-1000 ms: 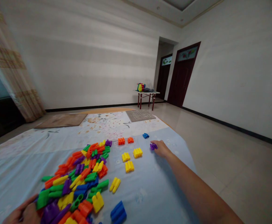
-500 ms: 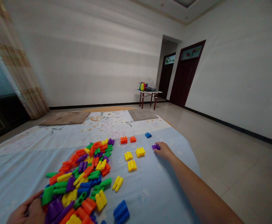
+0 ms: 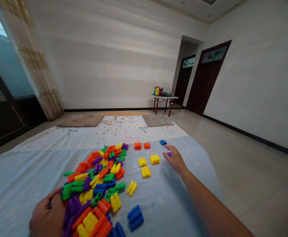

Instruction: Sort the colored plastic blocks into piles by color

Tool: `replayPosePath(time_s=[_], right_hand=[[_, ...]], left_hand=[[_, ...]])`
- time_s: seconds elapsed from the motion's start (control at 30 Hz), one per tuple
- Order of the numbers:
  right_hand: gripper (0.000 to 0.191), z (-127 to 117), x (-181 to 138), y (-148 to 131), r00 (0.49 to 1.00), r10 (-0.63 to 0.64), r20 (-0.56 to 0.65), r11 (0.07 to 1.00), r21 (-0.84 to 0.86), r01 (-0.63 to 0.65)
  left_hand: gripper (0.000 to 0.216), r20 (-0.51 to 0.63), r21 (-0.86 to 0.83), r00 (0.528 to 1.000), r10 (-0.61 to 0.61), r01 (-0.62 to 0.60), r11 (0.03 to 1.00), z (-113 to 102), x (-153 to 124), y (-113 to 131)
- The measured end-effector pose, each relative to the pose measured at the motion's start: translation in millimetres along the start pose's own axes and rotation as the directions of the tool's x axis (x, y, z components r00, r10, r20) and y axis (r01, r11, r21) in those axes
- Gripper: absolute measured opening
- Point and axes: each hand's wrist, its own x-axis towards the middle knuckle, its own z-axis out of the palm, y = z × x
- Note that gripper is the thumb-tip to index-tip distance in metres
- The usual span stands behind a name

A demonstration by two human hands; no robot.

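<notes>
My right hand [image 3: 175, 158] reaches out over the blue cloth with thumb and fingers apart. A small purple toy block [image 3: 169, 154] of joined tubes sits between them, partly covered by the hand. Just beyond lies a blue block [image 3: 163, 142]. My left hand [image 3: 47, 214] is curled at the near left edge of a heap of colourful plastic blocks [image 3: 98, 186], against a green block [image 3: 67, 191] and a purple block [image 3: 72, 204]; what its fingers hold, if anything, is hidden. Yellow blocks [image 3: 146, 171] and orange blocks [image 3: 137, 145] stand in small groups right of the heap.
A single yellow block [image 3: 131, 188] and a larger blue block [image 3: 135, 217] lie nearer me. Two mats [image 3: 157, 120] rest at the far edge of the cloth [image 3: 183, 204]. Beyond stands a small table [image 3: 165, 97] with a colourful bag [image 3: 158, 91].
The right hand's fingers have spread from the purple block they were pinching. My view has turned slightly left. The left hand stays by the heap.
</notes>
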Motion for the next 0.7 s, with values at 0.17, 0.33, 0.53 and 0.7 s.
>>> replayPosePath(time_s=[0.17,0.33,0.53,0.7], right_hand=[[0.036,3.2,-1.6,-17.0,0.998,0.063,0.012,0.995,-0.079,-0.062],[0.050,-3.5,-7.2,10.0,0.900,0.435,0.024,0.836,-0.383,-0.393],[0.042,-1.4,-7.3,21.8,0.858,0.506,0.088,0.786,-0.456,-0.417],[0.044,3.3,-1.0,19.4,0.856,0.508,0.093,0.788,-0.451,-0.419]], left_hand=[[0.045,0.076,-0.033,0.988,-0.134,0.136,0.990,-10.2,-7.1,21.8],[0.043,0.074,-0.057,0.985,-0.156,0.160,0.985,-5.2,-4.9,12.9],[0.042,0.068,-0.050,0.990,-0.122,0.125,0.991,-3.5,-4.6,10.5],[0.044,0.076,-0.034,0.992,-0.105,0.108,0.994,-3.5,-3.5,9.3]])
